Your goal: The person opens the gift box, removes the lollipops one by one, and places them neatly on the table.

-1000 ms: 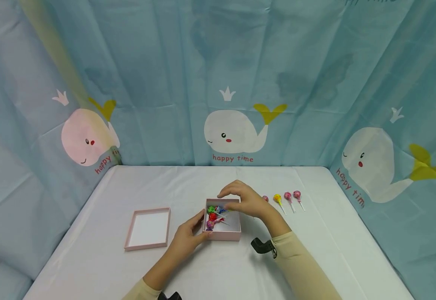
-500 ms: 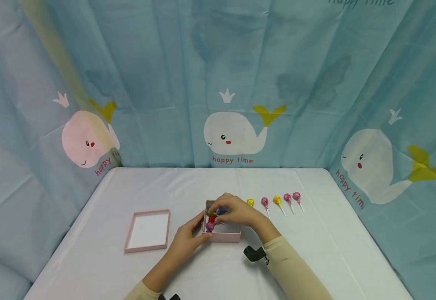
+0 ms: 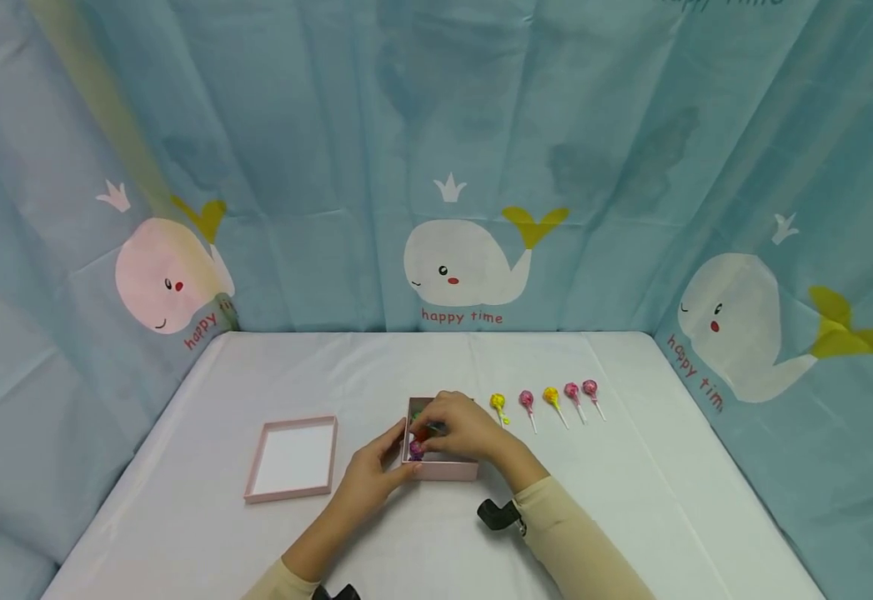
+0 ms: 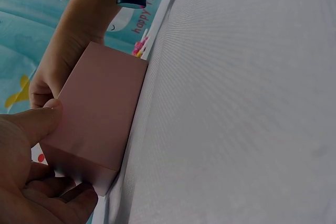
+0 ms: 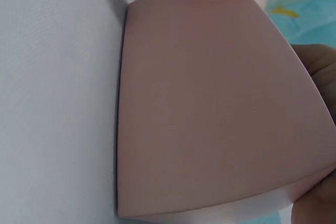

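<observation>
While the left hand [image 3: 372,473] grips the lidless pink box [image 3: 447,472] at its eight o'clock corner, the curled fingers of the right hand [image 3: 460,427] reach inside, around a red lollipop [image 3: 423,434] at nine o'clock; whether they clamp it, I cannot tell. A purple lollipop [image 3: 417,451] lies at eight o'clock. The lollipops should be light and hard, their wrappers slippery; the neck below the head looks the surest hold. The box seems stiff but light, likely to slide unless braced. Compared with half a second ago, the right hand covers more red, and the nearest yellow lollipop [image 3: 498,402], at two o'clock on the tabletop [image 3: 631,500], shows more of its length.
</observation>
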A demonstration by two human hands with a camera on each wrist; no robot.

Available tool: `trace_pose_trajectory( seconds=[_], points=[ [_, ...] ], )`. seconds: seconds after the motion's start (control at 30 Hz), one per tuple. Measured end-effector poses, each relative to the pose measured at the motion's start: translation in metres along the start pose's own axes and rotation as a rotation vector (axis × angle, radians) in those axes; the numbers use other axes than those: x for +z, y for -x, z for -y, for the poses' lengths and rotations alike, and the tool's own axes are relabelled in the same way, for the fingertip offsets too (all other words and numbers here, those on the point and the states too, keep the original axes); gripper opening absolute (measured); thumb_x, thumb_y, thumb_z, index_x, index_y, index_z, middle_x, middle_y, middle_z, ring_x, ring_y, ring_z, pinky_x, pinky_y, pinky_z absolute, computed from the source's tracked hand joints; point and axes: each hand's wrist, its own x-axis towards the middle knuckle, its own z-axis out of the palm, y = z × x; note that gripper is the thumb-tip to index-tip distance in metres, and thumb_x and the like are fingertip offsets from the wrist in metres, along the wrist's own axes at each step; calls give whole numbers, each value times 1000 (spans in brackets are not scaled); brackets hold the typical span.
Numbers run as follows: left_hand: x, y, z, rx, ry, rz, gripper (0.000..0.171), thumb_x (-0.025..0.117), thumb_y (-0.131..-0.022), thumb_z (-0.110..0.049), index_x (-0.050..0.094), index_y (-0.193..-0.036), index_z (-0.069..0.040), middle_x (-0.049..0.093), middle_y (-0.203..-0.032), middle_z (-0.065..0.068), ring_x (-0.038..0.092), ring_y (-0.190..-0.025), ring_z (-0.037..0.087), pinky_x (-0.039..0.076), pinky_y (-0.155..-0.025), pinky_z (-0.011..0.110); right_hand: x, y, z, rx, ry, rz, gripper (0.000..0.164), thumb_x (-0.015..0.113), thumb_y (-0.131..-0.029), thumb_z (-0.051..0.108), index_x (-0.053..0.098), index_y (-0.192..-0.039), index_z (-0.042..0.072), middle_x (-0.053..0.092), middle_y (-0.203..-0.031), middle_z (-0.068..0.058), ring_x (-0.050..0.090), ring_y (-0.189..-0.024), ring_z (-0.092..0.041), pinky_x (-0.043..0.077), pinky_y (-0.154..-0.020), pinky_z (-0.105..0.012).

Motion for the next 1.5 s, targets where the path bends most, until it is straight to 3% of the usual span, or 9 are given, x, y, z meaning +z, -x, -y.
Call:
trace_pose_trajectory(
  seconds=[0.37, 0.6, 0.93, 1.2, 1.5],
  points=[
    [0, -1, 0, -30, 13, -2, 83, 82, -89, -29, 39, -158, -12, 39, -162, 7, 38, -149, 25, 38, -118, 33, 5, -2, 2, 30, 189, 61, 25, 85, -85, 34, 79, -109, 36, 68, -98, 28, 55, -99, 0, 48, -96, -29],
    [0, -1, -1, -18, 4, -8, 82, 82, -89, -29, 40, -158, -12, 41, -161, 7, 40, -148, 26, 39, -117, 33, 0, -1, 7, 11, 223, 99, 27, 86, -84, 36, 78, -110, 39, 68, -96, 30, 53, -96, 0, 44, -85, -23],
    [0, -1, -1, -21, -8, -17, 84, 82, -88, -31, 40, -158, -12, 42, -160, 8, 40, -148, 27, 40, -117, 34, 1, -2, 6, -41, 275, 105, 25, 85, -84, 38, 78, -108, 38, 68, -97, 31, 50, -92, 1, 39, -79, -21],
    [0, -1, 1, -28, 14, -13, 83, 81, -89, -33, 40, -158, -12, 40, -161, 7, 42, -147, 27, 39, -118, 37, -2, -2, 8, -8, 214, 96, 22, 84, -86, 38, 79, -107, 36, 67, -94, 29, 49, -92, 0, 41, -81, -22],
    [0, 0, 1, -11, 15, -4, 83, 80, -90, -32, 39, -158, -10, 40, -162, 8, 41, -146, 29, 40, -117, 36, -5, 0, 3, -29, 84, 43, 23, 84, -86, 33, 79, -109, 32, 69, -99, 24, 51, -94, -3, 45, -85, -22]
  ],
)
